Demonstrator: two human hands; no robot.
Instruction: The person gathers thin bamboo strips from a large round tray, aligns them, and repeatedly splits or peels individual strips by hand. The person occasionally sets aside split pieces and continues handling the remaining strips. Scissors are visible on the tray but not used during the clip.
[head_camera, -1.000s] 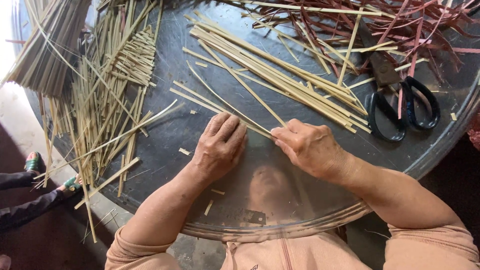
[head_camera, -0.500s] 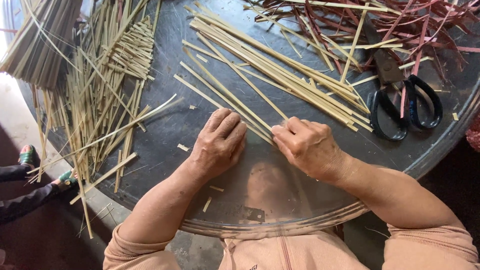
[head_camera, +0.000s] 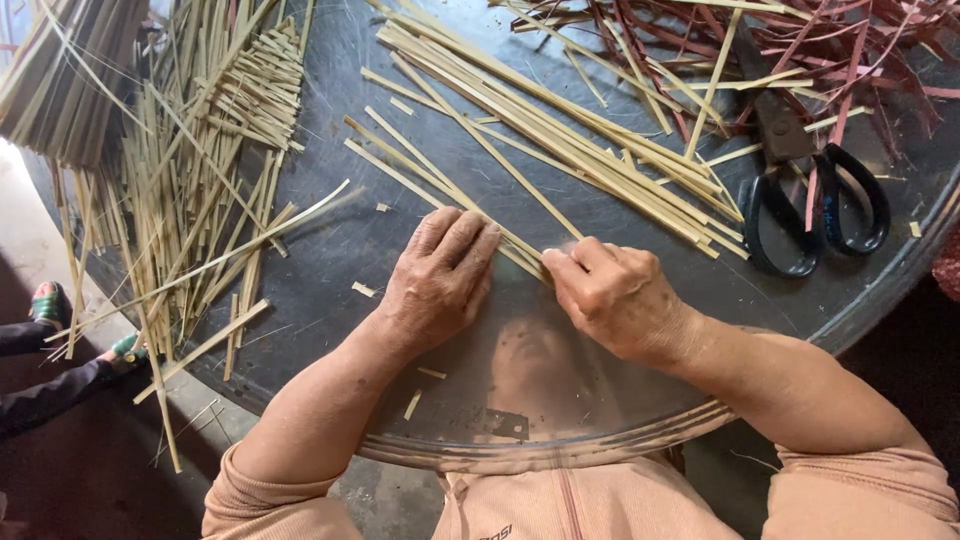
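Note:
My left hand (head_camera: 440, 280) lies palm down on a few pale bamboo strips (head_camera: 440, 185) that run diagonally across the dark round tray (head_camera: 330, 270). Fingers are together and pressing the strips flat. My right hand (head_camera: 610, 295) is beside it, thumb and fingers pinched on the near ends of the same strips. A larger bundle of long pale strips (head_camera: 560, 130) lies just beyond both hands.
Black-handled scissors (head_camera: 810, 200) lie at the right. Dark red strips (head_camera: 800, 50) are heaped at the top right. Short cut pale strips (head_camera: 200, 170) pile at the left, with a bound bundle (head_camera: 60, 80) at top left. Another person's feet (head_camera: 50, 305) show at the left edge.
Both hands stay on the strips in nearly the same place. My right hand's fingers have shifted slightly on the strip ends; the view has drifted a little.

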